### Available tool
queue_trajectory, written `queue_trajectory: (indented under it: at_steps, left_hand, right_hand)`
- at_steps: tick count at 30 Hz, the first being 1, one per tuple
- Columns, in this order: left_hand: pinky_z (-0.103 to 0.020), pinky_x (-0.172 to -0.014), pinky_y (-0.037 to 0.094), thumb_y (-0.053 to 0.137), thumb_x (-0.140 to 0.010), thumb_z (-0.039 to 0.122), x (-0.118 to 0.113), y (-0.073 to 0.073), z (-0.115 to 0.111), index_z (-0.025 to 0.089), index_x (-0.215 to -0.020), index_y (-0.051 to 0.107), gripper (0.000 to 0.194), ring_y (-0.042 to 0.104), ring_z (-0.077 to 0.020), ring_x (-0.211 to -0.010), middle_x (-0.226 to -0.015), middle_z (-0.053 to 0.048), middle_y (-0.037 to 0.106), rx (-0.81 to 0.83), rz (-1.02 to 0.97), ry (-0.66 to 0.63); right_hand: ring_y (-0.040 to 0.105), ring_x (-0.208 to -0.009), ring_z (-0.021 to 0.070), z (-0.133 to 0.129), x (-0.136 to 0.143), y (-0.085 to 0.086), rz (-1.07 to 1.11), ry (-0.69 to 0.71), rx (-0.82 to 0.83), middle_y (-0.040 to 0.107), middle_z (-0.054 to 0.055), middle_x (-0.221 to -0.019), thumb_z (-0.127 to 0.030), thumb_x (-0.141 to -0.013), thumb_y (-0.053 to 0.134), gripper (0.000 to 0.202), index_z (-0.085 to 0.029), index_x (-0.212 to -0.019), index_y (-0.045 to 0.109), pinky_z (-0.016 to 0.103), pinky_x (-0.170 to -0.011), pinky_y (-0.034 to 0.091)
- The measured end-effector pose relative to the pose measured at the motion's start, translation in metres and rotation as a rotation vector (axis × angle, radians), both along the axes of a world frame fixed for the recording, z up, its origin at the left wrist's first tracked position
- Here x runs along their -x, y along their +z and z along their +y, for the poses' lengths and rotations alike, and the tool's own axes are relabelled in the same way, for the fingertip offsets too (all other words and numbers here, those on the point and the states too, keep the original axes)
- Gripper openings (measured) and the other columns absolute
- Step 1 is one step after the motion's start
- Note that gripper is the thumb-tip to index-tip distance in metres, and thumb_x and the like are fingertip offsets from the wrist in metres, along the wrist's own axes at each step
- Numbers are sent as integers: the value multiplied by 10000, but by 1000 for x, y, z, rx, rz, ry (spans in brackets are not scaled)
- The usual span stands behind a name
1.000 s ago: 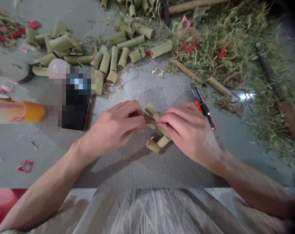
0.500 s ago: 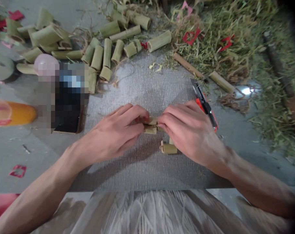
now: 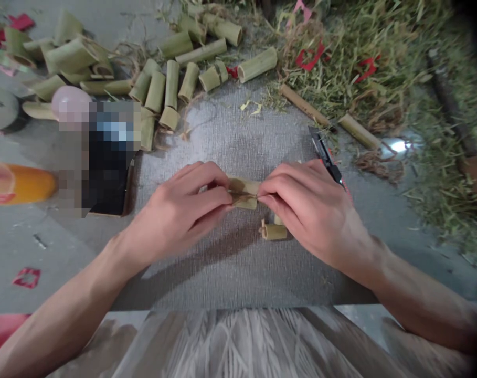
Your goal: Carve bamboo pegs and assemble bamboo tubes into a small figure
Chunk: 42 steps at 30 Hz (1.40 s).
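Two short bamboo pieces (image 3: 244, 186) lie side by side between my hands, with a thin dark line, perhaps twine, running along the seam. My left hand (image 3: 191, 202) is closed, its thumb and fingers gripping their left end. At the right end my right hand (image 3: 311, 212) pinches with thumb and forefinger; whether it also holds a strand is too small to tell. Just below the right fingers rests a small bamboo tube (image 3: 275, 232) with a tied knot at its left end. Partly behind the right hand lies a red and black utility knife (image 3: 329, 161).
Many cut bamboo tubes (image 3: 189, 82) are spread across the back. A dark phone (image 3: 106, 184), an orange bottle (image 3: 29, 184) and a pink balloon-like ball (image 3: 71, 102) stand at left. Shredded green stalks (image 3: 380, 47), twine and a long tool (image 3: 451, 105) cover the right. The table's front edge is near me.
My hands have drawn slightly apart, so more of the bamboo pieces shows between them. The pieces have shifted a little up, and the right hand covers more of the knife.
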<state>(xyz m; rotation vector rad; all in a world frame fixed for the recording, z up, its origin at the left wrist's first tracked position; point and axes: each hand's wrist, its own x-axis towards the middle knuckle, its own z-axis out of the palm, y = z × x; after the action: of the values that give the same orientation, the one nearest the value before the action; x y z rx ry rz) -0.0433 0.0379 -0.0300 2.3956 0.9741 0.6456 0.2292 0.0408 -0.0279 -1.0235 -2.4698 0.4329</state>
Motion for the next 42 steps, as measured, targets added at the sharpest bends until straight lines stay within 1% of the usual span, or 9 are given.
queue_trajectory:
  at_steps: [7, 10, 14, 17, 20, 23, 28, 35, 42]
  left_hand:
    - [-295, -865, 640, 756, -1038, 92, -15, 6, -10, 234, -994, 739, 150, 796, -170, -1009, -1172, -44, 800, 182, -213, 130]
    - [-265, -787, 662, 808, -989, 92, -16, 7, -12, 231, -926, 759, 160, 830, -174, -964, -1154, -25, 847, 383, -307, 179]
    - [-223, -663, 681, 826, -980, 146, -17, 3, -13, 220, -910, 797, 106, 837, -160, -784, -981, -17, 881, 723, -509, 312]
    - [-228, -757, 713, 863, -956, 196, -19, 0, -13, 203, -926, 814, 58, 855, -167, -832, -938, -22, 879, 867, -573, 344]
    - [-229, -888, 713, 889, -899, 159, -19, -1, -12, 211, -958, 819, 105, 861, -159, -922, -974, -14, 877, 930, -593, 319]
    - [-237, -900, 720, 883, -913, 162, -20, -1, -12, 221, -971, 796, 120, 872, -168, -935, -971, -12, 873, 952, -613, 348]
    - [-167, -626, 665, 894, -949, 209, -22, 0, -16, 221, -994, 739, 161, 834, -140, -728, -829, 26, 823, 849, -568, 403]
    - [-231, -638, 669, 857, -957, 203, -24, 3, -17, 235, -1025, 605, 263, 827, -161, -716, -866, 35, 829, 738, -473, 376]
    - [-244, -628, 576, 834, -980, 198, -26, 2, -20, 257, -1124, 578, 300, 780, -136, -705, -882, 53, 828, 491, -259, 358]
  right_hand:
    - [714, -958, 222, -8, 11, -4, 180, 15, 114, 752, 99, -1044, -72, -1121, 587, 168, -161, -1026, 693, 385, -857, 544]
    - [740, -963, 217, -10, 14, -7, 235, -2, 146, 776, 90, -1021, -84, -1123, 596, 161, -168, -1025, 693, 372, -865, 570]
    - [739, -927, 191, -10, 14, -11, 270, -13, 176, 779, 49, -968, -102, -1122, 622, 152, -191, -1014, 680, 353, -853, 558]
    - [708, -849, 156, -11, 14, -14, 283, -82, 165, 755, 7, -932, -97, -1083, 688, 118, -205, -1036, 673, 320, -791, 529]
    - [681, -795, 138, -12, 14, -16, 310, -149, 159, 729, -17, -901, -63, -1020, 743, 188, -216, -994, 637, 298, -739, 508]
    - [680, -801, 144, -11, 15, -15, 319, -138, 163, 720, -14, -884, -66, -1024, 741, 207, -219, -949, 623, 302, -736, 499]
    - [702, -846, 163, -11, 18, -12, 310, -127, 148, 747, 1, -902, -56, -1037, 720, 182, -213, -964, 663, 327, -753, 494]
    - [763, -919, 184, -13, 23, -11, 276, -156, 140, 794, -19, -926, -56, -1051, 712, 180, -227, -1002, 681, 392, -896, 490]
    - [777, -957, 204, -15, 23, -13, 280, -137, 153, 821, -1, -969, -60, -1066, 670, 193, -247, -1033, 705, 408, -901, 503]
